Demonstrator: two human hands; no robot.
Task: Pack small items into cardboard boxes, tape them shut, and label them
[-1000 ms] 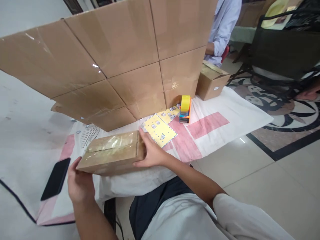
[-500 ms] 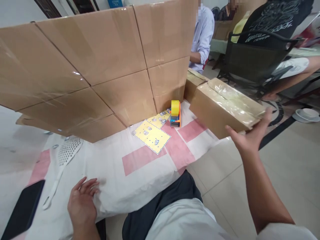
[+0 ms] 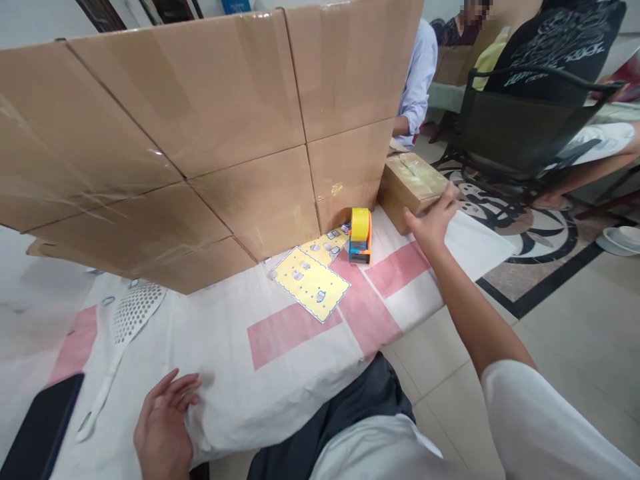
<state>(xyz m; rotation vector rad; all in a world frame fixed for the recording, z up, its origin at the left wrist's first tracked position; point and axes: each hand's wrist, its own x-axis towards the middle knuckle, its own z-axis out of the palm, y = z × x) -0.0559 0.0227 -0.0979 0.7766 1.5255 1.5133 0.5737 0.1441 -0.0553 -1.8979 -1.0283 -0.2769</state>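
My right hand (image 3: 434,217) grips the near end of a taped cardboard box (image 3: 407,183), thumb on one side and fingers over the other. The box is at the table's right end, beside the wall of stacked cardboard boxes (image 3: 240,133). Palm turned inward and fingers loosely curled apart, my left hand (image 3: 167,417) rests at the table's near edge with nothing in it. Left of the middle of the cloth, a white slotted skimmer (image 3: 133,313) lies flat. A tape dispenser with yellow tape (image 3: 360,233) stands before the stack, next to yellow patterned cards (image 3: 315,283).
A dark phone (image 3: 45,423) lies at the table's left. Beyond the right end are a dark chair (image 3: 525,133) with a seated person, and another person's sleeve (image 3: 420,77) behind the stack. White bowls (image 3: 623,239) are at far right.
My right hand has moved the box away from me and leftward, toward the table's far right end. A white sheet-like surface now shows under my right wrist. My left hand stays nearly still.
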